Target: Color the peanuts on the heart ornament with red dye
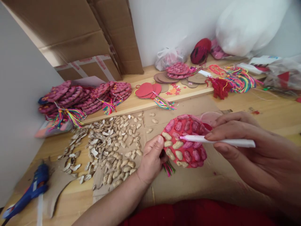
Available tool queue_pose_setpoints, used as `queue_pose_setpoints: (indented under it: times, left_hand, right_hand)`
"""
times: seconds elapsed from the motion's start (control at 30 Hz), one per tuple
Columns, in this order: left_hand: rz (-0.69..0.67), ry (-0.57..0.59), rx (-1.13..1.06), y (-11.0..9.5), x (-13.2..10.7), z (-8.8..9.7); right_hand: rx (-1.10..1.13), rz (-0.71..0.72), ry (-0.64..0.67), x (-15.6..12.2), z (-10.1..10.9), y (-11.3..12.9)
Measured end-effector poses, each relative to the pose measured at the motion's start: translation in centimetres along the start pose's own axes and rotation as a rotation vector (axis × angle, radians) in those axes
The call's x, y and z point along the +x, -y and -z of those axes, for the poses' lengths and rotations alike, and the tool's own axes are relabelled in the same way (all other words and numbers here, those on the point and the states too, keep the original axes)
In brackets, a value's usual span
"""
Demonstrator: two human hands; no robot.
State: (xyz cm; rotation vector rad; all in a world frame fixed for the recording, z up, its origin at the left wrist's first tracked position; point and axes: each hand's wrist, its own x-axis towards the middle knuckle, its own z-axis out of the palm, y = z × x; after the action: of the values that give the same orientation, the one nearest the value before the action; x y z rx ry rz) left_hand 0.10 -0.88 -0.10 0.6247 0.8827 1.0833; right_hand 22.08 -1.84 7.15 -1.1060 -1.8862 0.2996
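My left hand [151, 157] grips the left edge of a round red disc [172, 127] covered with rows of peanut shells, thumb on top. Shells on its upper and right part are pink; several at the lower left are still plain tan. A green and pink tassel [169, 169] hangs below the disc. In my right hand [244, 147] is a slim white brush pen [199, 139], pinched between thumb and fingers. Its pink tip touches a partly pink shell near the disc's middle. Behind the disc, a shallow translucent dish [209, 117] shows in part.
Loose peanut shells [117, 150] cover the cardboard at left. A blue glue gun [35, 188] lies at the far left. Along the back are piles of pink shell discs [82, 97], red discs [147, 90], colourful strings [242, 78] and a white bag [249, 28].
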Motion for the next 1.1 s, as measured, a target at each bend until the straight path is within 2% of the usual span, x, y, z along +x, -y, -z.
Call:
queue_pose_setpoints:
  times: [0.27, 0.53, 0.83, 1.1]
  left_hand:
    - [-0.01, 0.017, 0.037, 0.35, -0.02, 0.36]
    - [-0.054, 0.129, 0.095, 0.52, -0.26, 0.56]
    - [-0.057, 0.111, 0.09, 0.44, -0.24, 0.54]
    - [-0.055, 0.08, 0.111, 0.32, -0.29, 0.42]
  right_hand:
    - [0.035, -0.021, -0.027, 0.22, 0.01, 0.44]
    - [0.055, 0.028, 0.003, 0.28, -0.08, -0.02]
    - [0.046, 0.029, -0.026, 0.28, -0.03, 0.18]
    - [0.023, 0.078, 0.006, 0.34, 0.18, -0.39]
